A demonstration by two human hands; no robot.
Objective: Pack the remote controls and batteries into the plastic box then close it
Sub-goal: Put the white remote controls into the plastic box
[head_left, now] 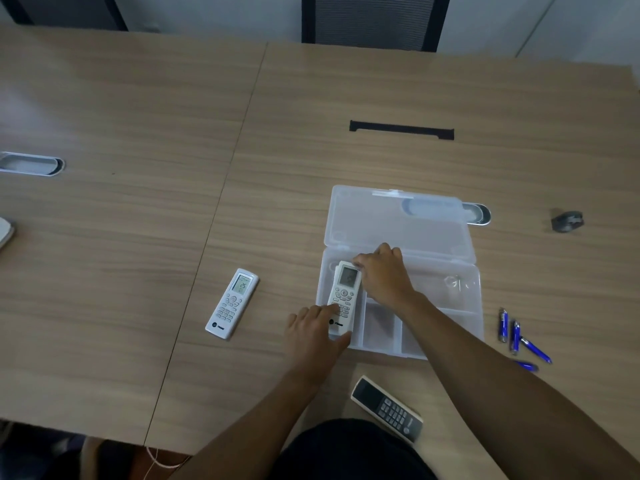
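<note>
1 white remote [343, 299] in left compartment of open box [464, 306], left hand [311, 336] gripping its near end, right hand [384, 275] its far end; 2nd remote [232, 304] left of box, dark remote [387, 408] nearest, 4 batteries [516, 336] right, on table [138, 237].

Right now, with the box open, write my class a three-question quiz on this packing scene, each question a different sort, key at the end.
1. How many remote controls lie on the table outside the plastic box?
2. The blue batteries lie: A in the box; B on the table, right of the box; C under the lid.
3. True or false: the left hand and the right hand both touch the boxed remote.
Key: 1 two, the white remote left of the box and the dark remote near the person; 2 B; 3 true.
</note>
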